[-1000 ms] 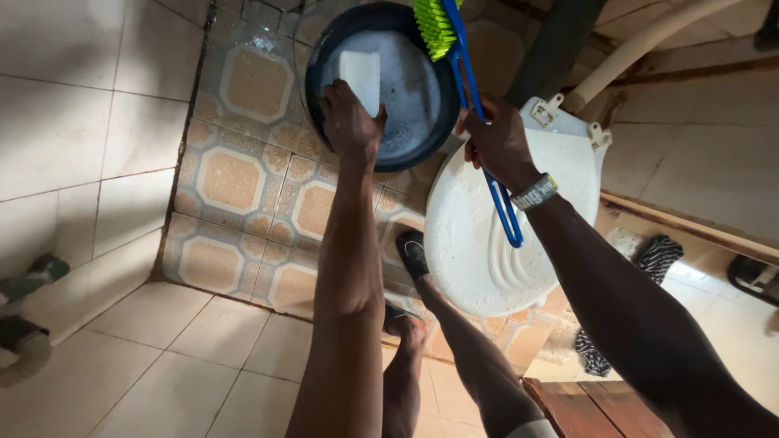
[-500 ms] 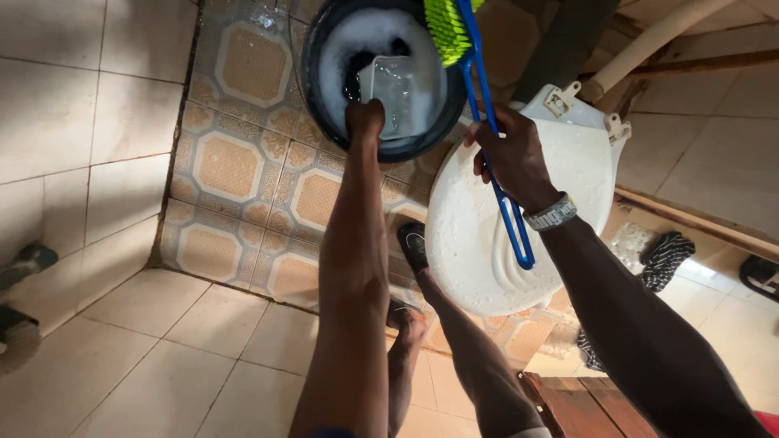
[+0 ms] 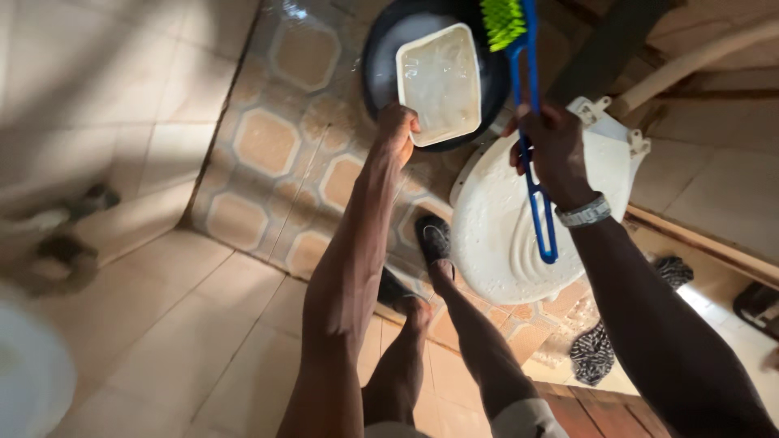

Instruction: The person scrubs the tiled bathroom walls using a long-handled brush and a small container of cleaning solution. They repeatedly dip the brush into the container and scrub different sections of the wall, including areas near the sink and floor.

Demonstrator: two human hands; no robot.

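Note:
My left hand [image 3: 396,130] grips the near edge of a white rectangular plastic tub [image 3: 442,81], lifted and tilted over a dark round basin [image 3: 381,57] that holds water. My right hand [image 3: 552,150], with a metal watch on the wrist, holds the blue handle of a brush [image 3: 531,122] whose green bristles point up at the top of the view. Under that hand lies a white toilet lid [image 3: 507,235] with hinges at its far end. My legs and dark sandals [image 3: 434,239] stand between the basin and the lid.
The floor has patterned octagon tiles [image 3: 268,138] that look wet, with plain beige tiles nearer me. A patterned cloth [image 3: 592,353] lies by the lid. A white rounded object [image 3: 28,381] sits at the lower left. Wooden boards and a pipe run at the upper right.
My left hand has raised the white tub out of the basin's water and tipped it up toward me. The right hand with the brush stayed almost still over the lid.

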